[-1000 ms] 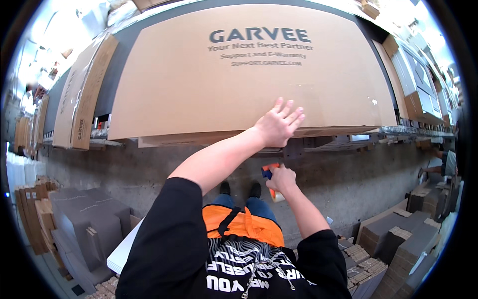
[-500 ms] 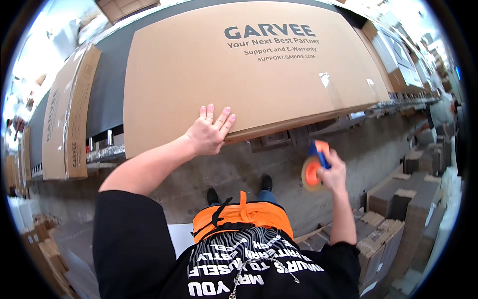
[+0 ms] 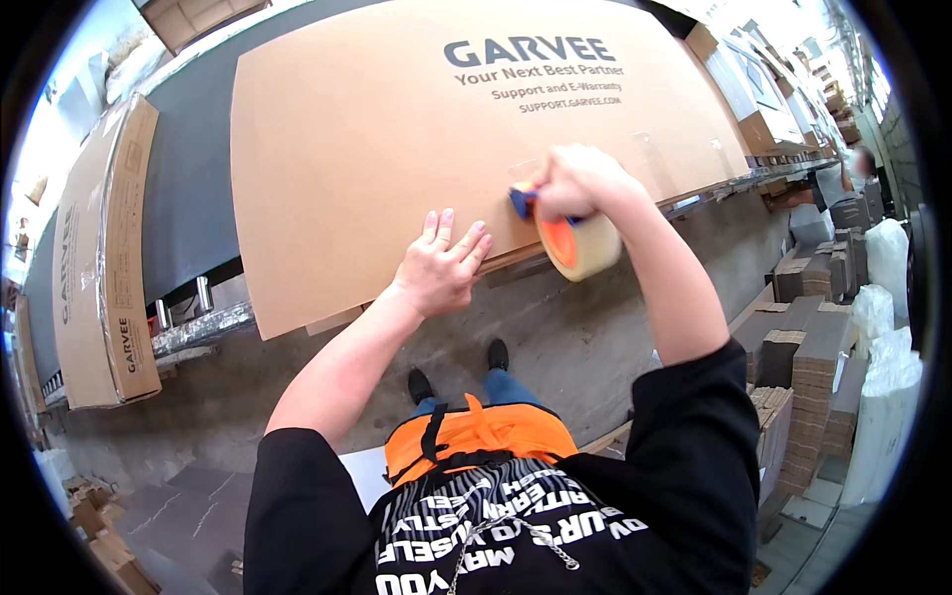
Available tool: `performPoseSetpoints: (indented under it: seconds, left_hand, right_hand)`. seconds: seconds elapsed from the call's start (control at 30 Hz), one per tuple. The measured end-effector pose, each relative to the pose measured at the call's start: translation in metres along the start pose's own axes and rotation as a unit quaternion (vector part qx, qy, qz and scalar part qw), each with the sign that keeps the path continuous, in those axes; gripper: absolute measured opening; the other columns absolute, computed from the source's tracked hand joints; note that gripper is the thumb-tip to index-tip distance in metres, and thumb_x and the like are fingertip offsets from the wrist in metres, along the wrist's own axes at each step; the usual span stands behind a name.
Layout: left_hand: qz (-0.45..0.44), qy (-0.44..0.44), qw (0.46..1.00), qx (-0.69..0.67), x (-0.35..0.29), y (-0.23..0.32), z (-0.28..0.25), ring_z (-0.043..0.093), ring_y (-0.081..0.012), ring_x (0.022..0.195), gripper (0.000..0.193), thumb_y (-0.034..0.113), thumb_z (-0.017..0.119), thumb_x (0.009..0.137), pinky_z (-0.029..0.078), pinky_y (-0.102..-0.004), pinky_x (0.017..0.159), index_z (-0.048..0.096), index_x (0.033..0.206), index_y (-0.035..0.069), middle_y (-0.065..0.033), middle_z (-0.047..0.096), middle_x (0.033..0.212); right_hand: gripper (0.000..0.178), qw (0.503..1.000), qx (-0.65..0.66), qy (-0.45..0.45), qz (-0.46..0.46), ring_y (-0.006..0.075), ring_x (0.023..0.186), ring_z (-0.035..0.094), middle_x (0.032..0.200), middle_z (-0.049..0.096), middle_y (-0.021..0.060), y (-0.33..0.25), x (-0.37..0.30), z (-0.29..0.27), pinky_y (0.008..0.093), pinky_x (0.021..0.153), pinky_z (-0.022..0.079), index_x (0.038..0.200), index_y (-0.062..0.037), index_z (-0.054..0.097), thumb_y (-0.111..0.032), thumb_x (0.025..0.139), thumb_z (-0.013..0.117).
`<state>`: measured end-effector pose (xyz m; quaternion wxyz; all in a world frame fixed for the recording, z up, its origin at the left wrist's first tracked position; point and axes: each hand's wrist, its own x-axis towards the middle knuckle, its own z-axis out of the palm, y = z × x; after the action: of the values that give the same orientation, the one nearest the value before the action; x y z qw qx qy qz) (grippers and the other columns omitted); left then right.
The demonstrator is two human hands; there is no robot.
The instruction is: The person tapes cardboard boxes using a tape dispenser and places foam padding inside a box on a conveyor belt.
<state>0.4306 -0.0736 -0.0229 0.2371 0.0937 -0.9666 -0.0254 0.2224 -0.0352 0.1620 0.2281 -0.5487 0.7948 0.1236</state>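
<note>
The right hand [image 3: 580,183], gripping the tape dispenser [image 3: 570,233], has risen onto the large carton [image 3: 397,139] at 3 o'clock of the spread, flat-pressed left hand [image 3: 441,268], so taping begins.

large brown carton [image 3: 377,149] | flat on conveyor | tape dispenser [image 3: 575,238] | at near edge

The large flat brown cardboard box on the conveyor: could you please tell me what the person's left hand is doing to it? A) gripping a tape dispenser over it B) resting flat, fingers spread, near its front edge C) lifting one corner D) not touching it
B: the left hand lies palm-down with fingers spread on the large flat brown cardboard box, while the right hand holds the tape dispenser with an orange-cored roll.
</note>
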Motion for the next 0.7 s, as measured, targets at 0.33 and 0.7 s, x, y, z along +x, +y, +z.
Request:
performPoseSetpoints:
  seconds: [0.33,0.7]
  left_hand:
    - [-0.037,-0.018,0.999,0.034,0.001,-0.008,-0.014,0.056,-0.0484,0.120,0.056,0.024,0.074,0.069,0.041,-0.0601,0.105,0.066,0.122,0.009,-0.0121,0.063,0.131]
    - [-0.125,0.018,0.991,0.037,-0.107,-0.034,-0.033,0.039,-0.0407,0.138,0.078,0.044,0.071,0.077,0.026,-0.0544,0.117,0.049,0.139,0.000,-0.0219,0.045,0.146]
  right_hand:
    - [0.030,0.997,-0.012,0.013,0.073,0.0326,0.090,0.070,0.091,0.072,0.0192,-0.009,-0.017,0.123,0.0409,0.082,0.056,0.087,-0.0050,0.074,-0.021,0.064,0.063]
    - [0.051,0.973,-0.131,-0.188,-0.026,0.0332,0.115,0.063,0.116,0.068,0.0202,-0.040,-0.029,0.254,0.0424,0.100,0.049,0.111,-0.0210,0.073,-0.039,0.064,0.070]
